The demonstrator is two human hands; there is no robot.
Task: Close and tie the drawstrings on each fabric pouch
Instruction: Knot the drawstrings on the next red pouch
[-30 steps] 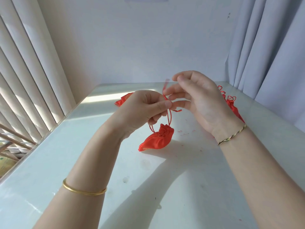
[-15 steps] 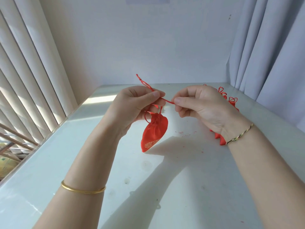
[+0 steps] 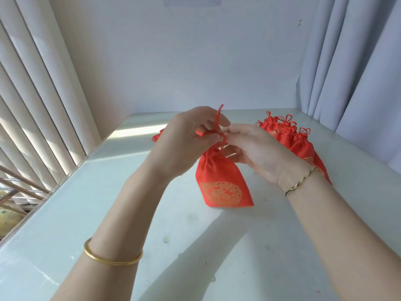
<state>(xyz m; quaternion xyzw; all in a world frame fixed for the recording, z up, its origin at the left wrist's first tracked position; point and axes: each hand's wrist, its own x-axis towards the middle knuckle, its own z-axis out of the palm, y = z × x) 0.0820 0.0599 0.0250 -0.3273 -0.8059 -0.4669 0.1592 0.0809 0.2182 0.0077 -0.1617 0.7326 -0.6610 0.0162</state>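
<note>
1. Since half a second ago, the red fabric pouch with a round gold print has swung upright, and both hands have met over its neck, low above the pale surface.
2. Left hand pinches the thin red drawstring cord at the gathered neck. Right hand pinches it just beside.
3. Judgement: neck closed, knot being formed. The next move calls for drawing the ends apart to seat it.
4. Farther right lies a heap of tied red pouches.
</note>
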